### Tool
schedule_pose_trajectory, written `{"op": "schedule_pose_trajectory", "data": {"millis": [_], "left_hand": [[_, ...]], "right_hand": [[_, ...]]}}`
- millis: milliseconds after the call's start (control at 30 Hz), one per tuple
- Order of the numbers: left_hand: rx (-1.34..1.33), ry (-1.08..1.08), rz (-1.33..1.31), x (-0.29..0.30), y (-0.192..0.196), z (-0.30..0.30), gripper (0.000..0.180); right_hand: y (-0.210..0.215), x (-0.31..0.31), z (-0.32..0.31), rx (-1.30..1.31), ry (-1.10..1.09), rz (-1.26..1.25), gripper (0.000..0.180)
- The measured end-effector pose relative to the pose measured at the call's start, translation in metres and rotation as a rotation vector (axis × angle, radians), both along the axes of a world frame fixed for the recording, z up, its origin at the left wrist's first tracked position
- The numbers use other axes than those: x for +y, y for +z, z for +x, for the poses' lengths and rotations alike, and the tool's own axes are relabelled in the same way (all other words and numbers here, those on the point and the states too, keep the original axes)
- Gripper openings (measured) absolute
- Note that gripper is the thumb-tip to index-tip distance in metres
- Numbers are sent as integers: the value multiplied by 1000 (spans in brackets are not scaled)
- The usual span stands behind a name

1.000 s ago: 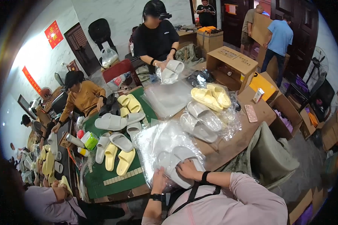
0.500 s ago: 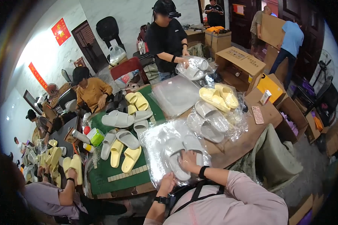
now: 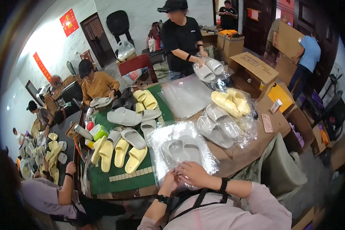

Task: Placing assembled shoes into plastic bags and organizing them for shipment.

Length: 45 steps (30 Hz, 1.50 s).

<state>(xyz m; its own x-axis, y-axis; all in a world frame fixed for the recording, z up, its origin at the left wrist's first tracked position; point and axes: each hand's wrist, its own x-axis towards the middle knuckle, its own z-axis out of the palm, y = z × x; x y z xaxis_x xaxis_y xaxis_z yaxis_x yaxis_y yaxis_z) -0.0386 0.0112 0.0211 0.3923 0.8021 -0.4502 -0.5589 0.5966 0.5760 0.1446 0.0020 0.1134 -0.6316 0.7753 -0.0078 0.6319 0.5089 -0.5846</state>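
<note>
A pair of grey slippers (image 3: 180,148) lies inside a clear plastic bag (image 3: 161,134), on a stack of shiny bags at the table's near edge. My left hand (image 3: 170,180) has its fingers closed on the near edge of the bag. Close beside it, my right hand (image 3: 194,173) curls over the same edge, fingertips meeting near the left hand's. Both hands cover the bag's mouth and the near ends of the slippers. Loose yellow slippers (image 3: 136,159) and grey slippers (image 3: 133,138) lie left of the bag.
A green mat (image 3: 132,183) covers the table's left part. Right of my bag lie bagged grey slippers (image 3: 218,128) and bagged yellow slippers (image 3: 232,101). A phone (image 3: 267,123) rests near the right edge. Across the table a co-worker (image 3: 182,38) handles bagged slippers; another (image 3: 99,86) sits far left.
My right hand has drawn back from the slippers to the bag's near edge, beside my left. A yellow pair now lies on the mat's left side; the person at lower left no longer holds it.
</note>
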Motion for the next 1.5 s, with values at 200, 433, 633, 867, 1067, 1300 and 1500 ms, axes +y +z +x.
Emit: {"op": "schedule_pose_trajectory", "data": {"millis": [200, 433, 633, 867, 1067, 1300, 1500], "left_hand": [[-128, -226, 75, 19, 65, -2, 24], [-46, -439, 86, 28, 84, -47, 32], [643, 144, 55, 81, -19, -168, 49], [2090, -201, 542, 148, -34, -245, 86], [2093, -487, 378, 202, -72, -270, 85], [1824, 186, 763, 210, -114, -267, 18], [2102, 254, 953, 168, -104, -312, 11]], "right_hand": [[26, 7, 6, -322, -457, 418, 90], [21, 27, 0, -44, -524, 309, 40], [67, 42, -19, 181, -629, 466, 23], [71, 1, -25, 241, -745, 541, 39], [64, -45, -40, 202, -863, 429, 41], [47, -52, -39, 137, -891, 329, 41], [43, -43, -49, 270, -913, 261, 29]]}}
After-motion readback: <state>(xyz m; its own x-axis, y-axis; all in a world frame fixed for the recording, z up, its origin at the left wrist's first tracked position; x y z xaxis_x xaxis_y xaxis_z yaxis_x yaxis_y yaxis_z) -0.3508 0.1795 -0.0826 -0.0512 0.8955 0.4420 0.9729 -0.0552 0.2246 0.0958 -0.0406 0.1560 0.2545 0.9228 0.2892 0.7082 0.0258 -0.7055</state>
